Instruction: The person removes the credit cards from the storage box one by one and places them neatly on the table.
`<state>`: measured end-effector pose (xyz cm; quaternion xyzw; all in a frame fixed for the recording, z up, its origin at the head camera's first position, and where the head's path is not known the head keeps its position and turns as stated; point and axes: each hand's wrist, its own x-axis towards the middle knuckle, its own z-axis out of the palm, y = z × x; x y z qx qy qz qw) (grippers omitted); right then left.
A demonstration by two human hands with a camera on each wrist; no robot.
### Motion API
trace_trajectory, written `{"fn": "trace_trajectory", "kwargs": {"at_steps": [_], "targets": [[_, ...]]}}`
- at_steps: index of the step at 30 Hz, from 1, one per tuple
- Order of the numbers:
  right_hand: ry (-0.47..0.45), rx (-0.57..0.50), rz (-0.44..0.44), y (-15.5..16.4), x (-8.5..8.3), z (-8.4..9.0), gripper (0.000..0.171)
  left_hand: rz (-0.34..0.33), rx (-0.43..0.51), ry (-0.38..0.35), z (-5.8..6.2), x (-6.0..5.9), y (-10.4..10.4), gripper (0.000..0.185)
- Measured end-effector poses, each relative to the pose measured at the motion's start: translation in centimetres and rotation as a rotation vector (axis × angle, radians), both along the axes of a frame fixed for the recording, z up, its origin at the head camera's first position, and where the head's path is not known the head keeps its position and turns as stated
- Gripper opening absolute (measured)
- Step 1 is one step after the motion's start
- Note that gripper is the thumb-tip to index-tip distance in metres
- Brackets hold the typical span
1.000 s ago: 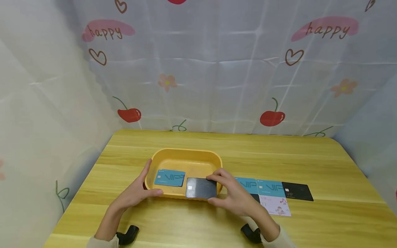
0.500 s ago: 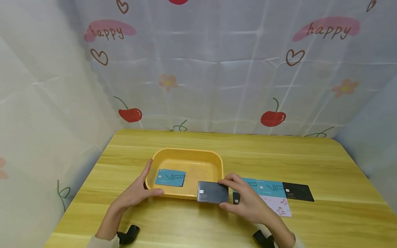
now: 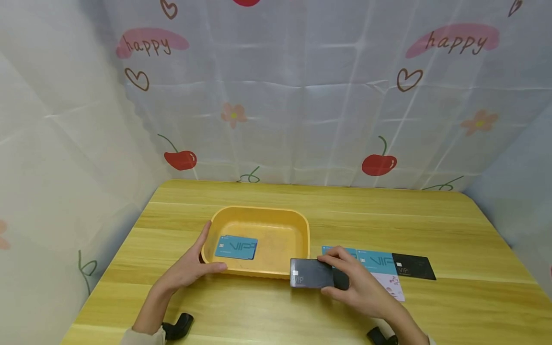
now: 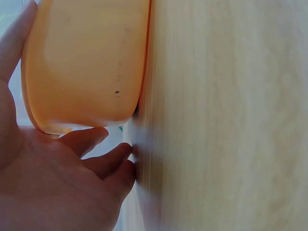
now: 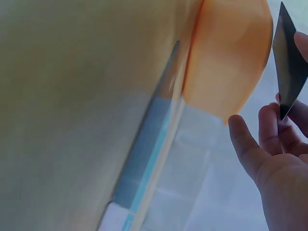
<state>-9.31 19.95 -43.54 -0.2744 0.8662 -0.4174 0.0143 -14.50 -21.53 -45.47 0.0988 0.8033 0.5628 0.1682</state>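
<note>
My right hand point(image 3: 360, 282) pinches a black VIP card point(image 3: 311, 273) between thumb and fingers, just off the near right corner of the yellow plastic basin point(image 3: 276, 216). In the right wrist view the black card point(image 5: 288, 57) is tilted on edge, clear of the table. My left hand point(image 3: 185, 268) rests against the basin's near left corner, thumb along the front rim and straight index finger up the left side. The left wrist view shows the other fingers point(image 4: 108, 161) relaxed by the basin's end. Inside the basin lies a small stack of blue VIP cards point(image 3: 236, 247).
Right of the basin, cards lie in rows on the wooden table point(image 3: 258, 316): a blue card point(image 3: 375, 261), a black card point(image 3: 416, 266), and a white flowered card point(image 3: 392, 285) partly behind my right hand. A printed curtain point(image 3: 284, 120) stands behind the table.
My right hand has carried the black card rightward and slightly nearer, from over the basin's front rim to beyond its right corner. My left hand and the basin stay put.
</note>
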Motion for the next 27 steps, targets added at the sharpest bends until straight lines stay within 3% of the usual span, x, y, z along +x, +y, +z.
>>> {"fn": "trace_trajectory", "kwargs": {"at_steps": [11,18,27], "targets": [[-0.006,0.024,-0.035,1.8,1.3,-0.1,0.048,-0.003,0.003,0.007,0.2,-0.1,0.2,0.117],[0.039,0.021,-0.071,3.7,2.3,-0.1,0.048,0.002,-0.009,0.013,0.3,0.0,0.2,0.117],[-0.032,0.102,-0.100,6.0,3.3,0.3,0.049,0.004,-0.007,0.019,0.2,0.1,0.2,0.117]]}}
